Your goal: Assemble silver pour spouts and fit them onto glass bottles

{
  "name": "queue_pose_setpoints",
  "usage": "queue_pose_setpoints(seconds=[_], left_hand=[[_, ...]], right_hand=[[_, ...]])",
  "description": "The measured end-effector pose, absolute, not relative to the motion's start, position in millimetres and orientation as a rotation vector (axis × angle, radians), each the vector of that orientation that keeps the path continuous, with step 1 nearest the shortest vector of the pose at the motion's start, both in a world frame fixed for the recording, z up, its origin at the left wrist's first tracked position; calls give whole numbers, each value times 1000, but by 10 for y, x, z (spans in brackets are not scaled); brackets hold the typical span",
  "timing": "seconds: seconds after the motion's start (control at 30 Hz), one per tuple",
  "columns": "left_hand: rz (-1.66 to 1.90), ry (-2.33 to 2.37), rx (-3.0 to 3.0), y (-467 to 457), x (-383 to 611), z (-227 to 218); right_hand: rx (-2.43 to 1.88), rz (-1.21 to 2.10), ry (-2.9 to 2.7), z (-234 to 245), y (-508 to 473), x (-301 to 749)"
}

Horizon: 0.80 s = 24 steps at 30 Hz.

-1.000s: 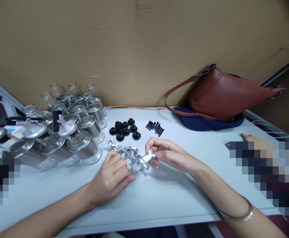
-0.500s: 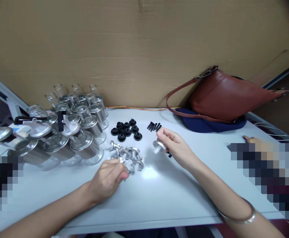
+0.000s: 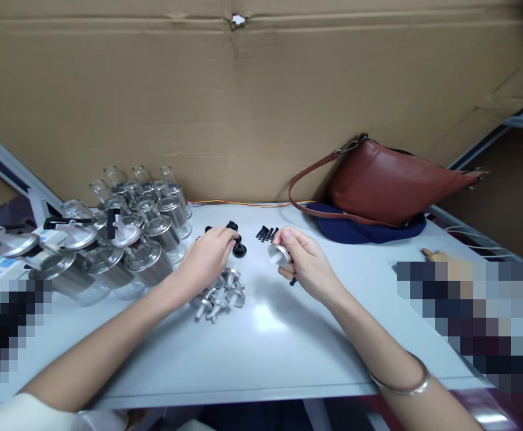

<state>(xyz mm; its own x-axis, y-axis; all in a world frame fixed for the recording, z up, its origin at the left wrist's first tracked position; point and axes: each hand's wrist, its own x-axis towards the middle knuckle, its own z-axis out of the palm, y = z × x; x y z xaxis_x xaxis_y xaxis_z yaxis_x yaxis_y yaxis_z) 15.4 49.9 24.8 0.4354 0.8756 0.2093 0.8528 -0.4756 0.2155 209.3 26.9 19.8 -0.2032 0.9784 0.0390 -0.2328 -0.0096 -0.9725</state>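
Observation:
My right hand [image 3: 309,263] pinches a silver pourer cap [image 3: 278,255], a round disc with a short stem. A small black end [image 3: 293,281] shows below that hand; whether it is held or lies on the table I cannot tell. My left hand [image 3: 210,254] reaches over the ribbed black rubber stoppers [image 3: 239,249], fingers together and bent down among them. Its fingertips are partly hidden, as are most of the stoppers. Just in front of it lies a heap of silver pourer caps [image 3: 219,296]. Several thin black pins [image 3: 265,233] lie beyond my right hand.
Glass bottles with metal sleeves [image 3: 149,263] crowd the left, some near silver tops with black levers [image 3: 124,232]. A brown bag [image 3: 378,185] rests on a blue cap [image 3: 360,230] at the back right. Cardboard [image 3: 243,120] walls the back of the white table [image 3: 261,359].
My left hand has moved from the silver caps to the black stoppers farther back. The right hand still holds its cap, now turned somewhat. The view has shifted slightly.

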Motion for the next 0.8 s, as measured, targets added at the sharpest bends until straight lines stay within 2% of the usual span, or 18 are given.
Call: queue_pose_setpoints(seconds=[0.27, 0.43, 0.6, 0.8], left_hand=[[175, 1635, 2616, 726, 339, 270], [147, 1631, 2597, 742, 381, 205], [272, 1583, 2539, 725, 368, 201], [646, 1501, 2402, 412, 258, 211]], right_hand=[[-949, 1419, -1138, 195, 318, 2156], [-981, 1352, -1173, 202, 321, 2173], [-983, 1286, -1180, 206, 320, 2174], [-1003, 1190, -1157, 205, 331, 2197]])
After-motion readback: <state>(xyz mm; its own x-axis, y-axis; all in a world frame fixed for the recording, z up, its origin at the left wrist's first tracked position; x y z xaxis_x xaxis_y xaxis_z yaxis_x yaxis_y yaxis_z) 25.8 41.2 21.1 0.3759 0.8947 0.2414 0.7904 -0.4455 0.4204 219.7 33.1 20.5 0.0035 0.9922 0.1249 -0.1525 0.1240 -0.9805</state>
